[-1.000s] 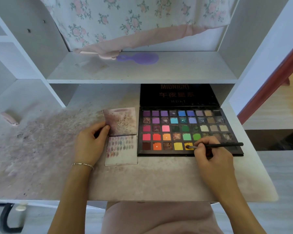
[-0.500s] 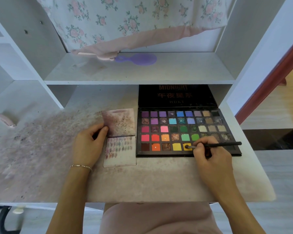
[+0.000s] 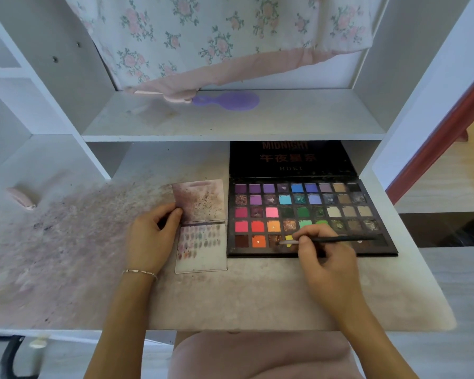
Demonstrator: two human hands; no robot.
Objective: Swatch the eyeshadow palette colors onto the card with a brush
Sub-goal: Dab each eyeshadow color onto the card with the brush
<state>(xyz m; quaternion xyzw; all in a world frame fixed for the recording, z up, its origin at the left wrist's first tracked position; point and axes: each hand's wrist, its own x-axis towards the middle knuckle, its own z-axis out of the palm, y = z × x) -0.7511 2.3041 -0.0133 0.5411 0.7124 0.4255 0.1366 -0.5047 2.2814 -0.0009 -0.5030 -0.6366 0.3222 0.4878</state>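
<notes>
Open eyeshadow palette (image 3: pixel 309 218) flat on the stained surface (image 3: pixel 244 296), lid propped up behind it under the shelf (image 3: pixel 230 124). Right hand (image 3: pixel 326 258) over the palette's near edge, grip pinched tight around the thin black brush (image 3: pixel 331 239). Brush lying almost level, handle pointing right, pale tip down in the bottom row, at the brown glitter pan just left of the yellow one. Swatch card (image 3: pixel 201 247) just left of the palette, touching or nearly so, rows of small colour dabs on its upper half. A stained, speckled second card (image 3: pixel 200 201) directly behind it. Left hand (image 3: pixel 151 239) at the cards' left edge, fingers curled, thumb tip pressing the speckled card's lower left corner. Purple hairbrush (image 3: pixel 227 101) on the shelf above.
</notes>
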